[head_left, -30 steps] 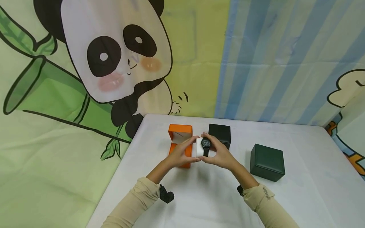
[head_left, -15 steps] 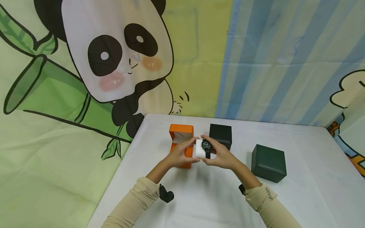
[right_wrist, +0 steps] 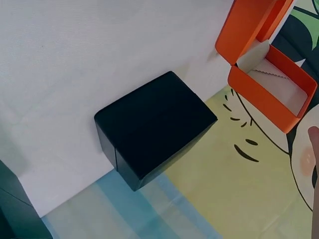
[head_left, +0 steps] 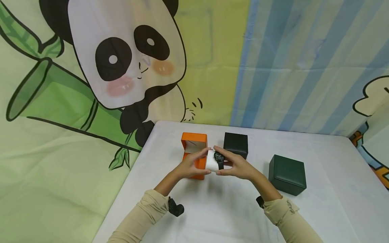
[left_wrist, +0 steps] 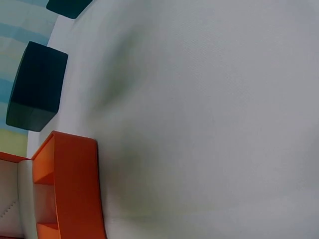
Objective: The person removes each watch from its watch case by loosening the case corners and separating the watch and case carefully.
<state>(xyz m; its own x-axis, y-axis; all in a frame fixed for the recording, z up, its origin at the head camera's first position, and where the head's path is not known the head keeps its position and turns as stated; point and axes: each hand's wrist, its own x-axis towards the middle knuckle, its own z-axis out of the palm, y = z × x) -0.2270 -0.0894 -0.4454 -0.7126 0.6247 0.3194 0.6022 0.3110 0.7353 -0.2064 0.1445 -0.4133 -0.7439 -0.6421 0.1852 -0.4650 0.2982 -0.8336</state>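
Both hands hold a black wristwatch [head_left: 219,156] wrapped round a white cushion [head_left: 211,161], raised over the table in the head view. My left hand [head_left: 192,166] grips the cushion's left side, fingertips at the top and thumb at the bottom. From the right, my right hand [head_left: 238,166] has its fingers over the watch's upper edge and its thumb below the strap. Behind the left hand stands an orange watch box [head_left: 194,137] with its lid up. In the right wrist view only a fingertip [right_wrist: 314,137] shows at the right edge; the left wrist view shows no hand.
A closed black box [head_left: 236,143] stands behind the right hand. Further right is a closed dark green box [head_left: 287,174]. All stand on a white-covered table [head_left: 231,216], with a printed panda curtain [head_left: 209,67] behind its far edge.
The cushion and watch have turned a little, so the dial faces more to the right and more of the white side shows. Both hands have dropped slightly and still hold them.
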